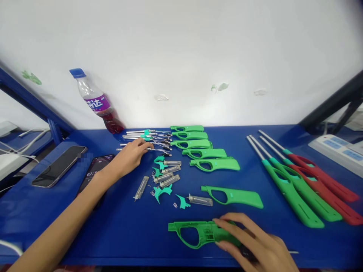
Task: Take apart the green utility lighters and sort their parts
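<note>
Near the worktop (121,238) edge, the right hand (262,243) grips a green lighter shell (209,230) by one end. Farther back, the left hand (132,154) curls over metal rods (136,132); whether it pinches one, I cannot tell

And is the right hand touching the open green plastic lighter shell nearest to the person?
Touching. The head view shows it: the right hand grips the open green plastic lighter shell at its wide end.

The camera on the person's head looks forward and down, close over the blue table (119,234), toward the white wall (181,45).
</note>
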Demonstrator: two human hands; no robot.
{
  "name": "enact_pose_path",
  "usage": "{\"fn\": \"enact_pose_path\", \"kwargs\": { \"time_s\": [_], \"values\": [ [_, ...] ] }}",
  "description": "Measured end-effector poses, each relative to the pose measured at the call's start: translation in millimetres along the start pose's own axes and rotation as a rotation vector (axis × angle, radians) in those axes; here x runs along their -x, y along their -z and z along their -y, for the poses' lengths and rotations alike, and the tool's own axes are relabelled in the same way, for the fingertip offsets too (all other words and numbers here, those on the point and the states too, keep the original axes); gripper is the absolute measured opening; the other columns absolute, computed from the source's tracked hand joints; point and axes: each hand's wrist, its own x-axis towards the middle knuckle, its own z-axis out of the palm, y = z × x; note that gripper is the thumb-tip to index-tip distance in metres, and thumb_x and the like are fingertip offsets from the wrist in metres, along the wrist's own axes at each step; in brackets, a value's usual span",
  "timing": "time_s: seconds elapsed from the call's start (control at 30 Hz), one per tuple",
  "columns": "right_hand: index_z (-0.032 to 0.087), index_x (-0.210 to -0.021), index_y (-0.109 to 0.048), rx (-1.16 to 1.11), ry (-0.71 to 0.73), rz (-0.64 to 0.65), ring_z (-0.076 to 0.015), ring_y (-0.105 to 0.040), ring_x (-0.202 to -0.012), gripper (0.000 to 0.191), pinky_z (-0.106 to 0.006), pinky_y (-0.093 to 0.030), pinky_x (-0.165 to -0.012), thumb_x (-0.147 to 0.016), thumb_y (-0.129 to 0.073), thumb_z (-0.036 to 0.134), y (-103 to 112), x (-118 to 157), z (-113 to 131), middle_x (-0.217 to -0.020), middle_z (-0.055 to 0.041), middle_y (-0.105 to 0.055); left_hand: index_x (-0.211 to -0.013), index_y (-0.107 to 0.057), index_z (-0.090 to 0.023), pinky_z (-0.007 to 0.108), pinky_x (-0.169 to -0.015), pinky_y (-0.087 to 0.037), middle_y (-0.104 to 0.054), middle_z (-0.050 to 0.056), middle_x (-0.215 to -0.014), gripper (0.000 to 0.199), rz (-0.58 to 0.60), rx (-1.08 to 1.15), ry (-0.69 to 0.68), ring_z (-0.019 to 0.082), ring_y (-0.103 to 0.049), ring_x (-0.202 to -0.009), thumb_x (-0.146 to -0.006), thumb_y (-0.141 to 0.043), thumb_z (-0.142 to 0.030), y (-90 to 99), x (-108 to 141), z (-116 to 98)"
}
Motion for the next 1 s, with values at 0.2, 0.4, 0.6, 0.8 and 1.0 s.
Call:
{"fn": "enact_pose_path", "kwargs": {
  "time_s": [0.2,0.4,0.6,0.8,1.0],
  "values": [
    [0.026,-0.134,-0.072,0.053,0.032,-0.006,-0.0123,-0.080,-0.071,0.044,-0.017,-0.060,-0.053,-0.116,-0.037,0.044,-0.2,-4.8,3.5,-0.118,-0.0066,-0.078,-0.134,-0.063,-0.019,0.047,-0.096,-0.061,-0.066,0.010,-0.136,0.040,0.012,-0.132,0.011,0.025,-0.069,-0.114,-0.102,-0.069,-0.042,-1.7,0.0,1.5],
    [0.027,-0.129,-0.073,0.061,0.034,-0.032,-0.0125,-0.081,-0.078,0.037,-0.017,-0.060,-0.056,-0.115,-0.042,0.043,9.7,-1.9,5.0,-0.114,-0.0051,-0.078,-0.136,-0.066,-0.017,0.057,-0.091,-0.058,-0.071,0.017,-0.119,0.037,-0.073,-0.210,-0.032,0.033,-0.069,-0.107,-0.109,-0.041,-0.021,11.4,5.0,-21.9],
    [0.028,-0.129,-0.071,0.137,-0.092,-0.205,-0.0147,-0.080,-0.095,0.032,-0.016,-0.063,-0.074,-0.109,-0.056,0.049,41.8,1.5,-31.5,-0.116,-0.0049,-0.075,-0.135,-0.067,-0.020,0.051,-0.097,-0.055,-0.071,0.013,-0.130,0.041,-0.164,-0.145,-0.198,0.033,-0.063,-0.121,-0.102,-0.045,-0.009,18.8,46.3,-105.0],
    [0.030,-0.125,-0.073,0.257,-0.128,-0.197,-0.0211,-0.079,-0.098,0.037,-0.024,-0.061,-0.060,-0.109,-0.052,0.056,58.1,-17.9,-73.1,-0.118,-0.0057,-0.075,-0.148,-0.059,-0.018,0.051,-0.109,-0.051,-0.064,0.011,-0.152,0.051,-0.164,-0.031,-0.312,0.031,-0.057,-0.141,-0.100,-0.048,-0.007,-5.3,70.8,-190.7],
    [0.030,-0.131,-0.072,0.205,-0.060,-0.007,-0.0166,-0.077,-0.076,0.042,-0.028,-0.062,-0.063,-0.111,-0.046,0.055,49.0,-47.0,-81.6,-0.125,-0.0066,-0.074,-0.147,-0.060,-0.017,0.052,-0.106,-0.053,-0.066,0.009,-0.150,0.057,-0.171,0.005,-0.344,0.030,-0.064,-0.135,-0.096,-0.046,0.002,-27.1,71.2,-190.3]
  ]
}}
